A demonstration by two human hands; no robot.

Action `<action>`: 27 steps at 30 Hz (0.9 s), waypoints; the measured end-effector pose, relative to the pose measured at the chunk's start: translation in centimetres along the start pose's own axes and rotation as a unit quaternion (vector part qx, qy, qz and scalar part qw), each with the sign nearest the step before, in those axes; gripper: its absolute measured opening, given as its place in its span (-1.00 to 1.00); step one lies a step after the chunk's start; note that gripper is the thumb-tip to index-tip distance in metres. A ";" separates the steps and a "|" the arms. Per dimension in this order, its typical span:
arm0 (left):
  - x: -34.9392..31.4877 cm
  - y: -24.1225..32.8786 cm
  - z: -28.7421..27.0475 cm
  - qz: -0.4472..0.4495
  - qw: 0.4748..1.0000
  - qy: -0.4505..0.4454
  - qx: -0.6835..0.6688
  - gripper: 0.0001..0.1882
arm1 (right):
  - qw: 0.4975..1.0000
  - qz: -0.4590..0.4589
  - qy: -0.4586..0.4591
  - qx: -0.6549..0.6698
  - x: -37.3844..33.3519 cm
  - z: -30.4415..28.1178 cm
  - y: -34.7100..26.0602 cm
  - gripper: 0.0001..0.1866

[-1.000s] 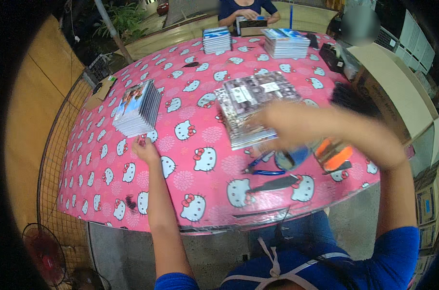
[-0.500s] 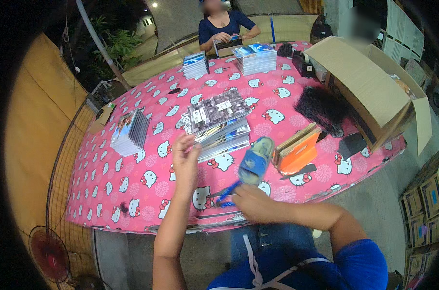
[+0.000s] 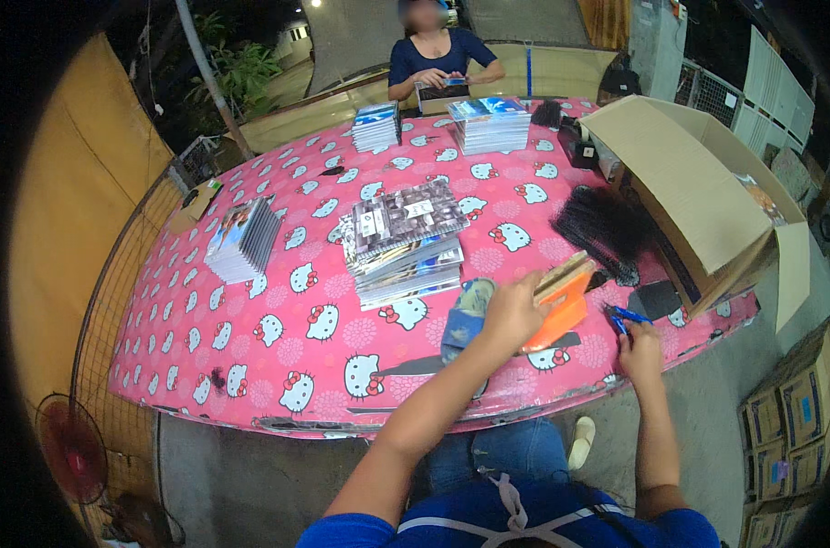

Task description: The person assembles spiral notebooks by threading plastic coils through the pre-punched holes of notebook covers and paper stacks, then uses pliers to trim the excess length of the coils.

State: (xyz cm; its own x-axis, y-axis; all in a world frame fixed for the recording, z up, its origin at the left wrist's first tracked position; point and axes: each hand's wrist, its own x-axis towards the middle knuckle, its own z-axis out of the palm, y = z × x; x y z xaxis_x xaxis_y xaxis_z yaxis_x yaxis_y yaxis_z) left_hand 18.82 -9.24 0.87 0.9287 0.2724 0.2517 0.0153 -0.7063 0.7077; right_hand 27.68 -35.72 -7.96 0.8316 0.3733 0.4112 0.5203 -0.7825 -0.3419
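My right hand [image 3: 641,352], near the table's right front edge, is closed round a pair of blue-handled pliers [image 3: 627,316]. Their jaws point up and left. My left hand [image 3: 513,315] reaches across to an upright orange holder [image 3: 561,315] with brown boards behind it. Its fingers are closed at the holder's left edge, though some fingertips are hidden. Partly beneath this hand lies a blue slipper [image 3: 463,321]. Left of the slipper stands an uneven stack of spiral-bound notebooks [image 3: 410,219], the top one with a grey picture cover.
A pink patterned cloth [image 3: 278,365] covers the table. Black binding coils [image 3: 602,228] lie beside a large open cardboard box [image 3: 680,164]. Other notebook stacks stand at the left [image 3: 243,239] and far side [image 3: 490,125]. Across the table, a person [image 3: 438,64] handles something small.
My right hand has carried the pliers right, from beside the slipper to past the orange holder. My left hand has moved from the notebook stack to the holder. The view has shifted slightly.
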 end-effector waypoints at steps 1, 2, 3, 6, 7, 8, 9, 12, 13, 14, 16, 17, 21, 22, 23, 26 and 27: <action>-1.7 0.6 -1.2 0.019 0.999 0.039 -0.006 -0.39 | 1.000 0.004 -0.011 0.001 0.3 0.0 -0.4 -0.69; -3.7 1.3 -2.9 0.038 0.996 0.080 -0.008 -0.41 | 1.000 0.005 -0.022 0.005 0.6 -0.4 -1.4 -0.66; -5.5 2.5 -5.3 0.026 0.994 0.068 -0.078 -0.41 | 0.999 0.011 -0.032 0.006 0.7 -0.6 -2.1 -0.64; -10.6 4.2 -12.1 -0.005 0.972 0.056 -0.226 -0.41 | 0.980 -0.093 -0.021 0.175 2.9 1.2 -5.9 -0.56; -12.1 4.6 -13.7 -0.010 0.968 0.054 -0.246 -0.41 | 0.943 -0.096 -0.079 0.310 3.3 3.3 -7.8 -0.54; -13.4 4.6 -15.0 -0.010 0.962 0.051 -0.267 -0.40 | 0.878 -0.082 -0.137 0.451 3.7 5.2 -9.8 -0.52; -14.8 3.9 -16.3 0.002 0.972 0.043 -0.230 -0.42 | 0.799 -0.057 -0.194 0.566 4.1 7.5 -11.9 -0.49; -17.7 2.0 -19.5 0.024 0.991 0.032 -0.125 -0.46 | 0.899 -0.238 -0.261 0.258 3.6 5.4 -18.7 -0.50; -18.5 1.4 -20.3 0.024 0.995 0.037 -0.092 -0.47 | 0.899 -0.212 -0.329 0.196 3.8 4.8 -19.7 -0.50; -19.0 0.9 -20.7 0.024 0.997 0.040 -0.059 -0.48 | 0.926 -0.184 -0.273 0.186 3.6 5.1 -19.6 -0.51; -19.5 -0.7 -20.7 -0.013 0.997 0.070 -0.010 -0.49 | 0.966 -0.121 -0.155 0.165 3.4 5.8 -17.7 -0.52; -19.7 -1.7 -20.6 -0.030 0.996 0.082 0.013 -0.49 | 0.972 -0.067 -0.126 0.185 4.2 5.7 -17.0 -0.51; -16.3 -6.6 -19.3 -0.019 0.998 0.067 -0.004 -0.50 | 0.993 -0.056 -0.002 0.101 7.4 4.1 -17.0 -0.41; -15.6 -7.1 -18.9 -0.006 0.997 0.066 -0.027 -0.52 | 0.985 -0.108 0.091 0.096 7.9 3.4 -18.3 -0.35; -14.7 -7.7 -18.2 0.002 0.999 0.048 -0.022 -0.51 | 0.978 -0.178 0.076 0.077 8.9 2.4 -19.9 -0.25; -12.9 -9.0 -17.1 -0.002 1.000 -0.022 0.018 -0.44 | 0.939 -0.338 0.030 0.060 12.9 2.5 -26.1 -0.24; -12.8 -9.2 -16.6 -0.008 0.999 -0.041 0.011 -0.43 | 0.927 -0.371 0.034 0.040 14.3 3.8 -26.2 -0.27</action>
State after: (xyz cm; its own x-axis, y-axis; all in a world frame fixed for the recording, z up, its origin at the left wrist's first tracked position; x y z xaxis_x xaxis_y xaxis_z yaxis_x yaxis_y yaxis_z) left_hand 0.67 4.67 2.08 0.9552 0.2303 0.1858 0.0376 -0.7174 0.6956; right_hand 26.68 -7.96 3.65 0.2264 0.7592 0.6102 0.9591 -0.2832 -0.0036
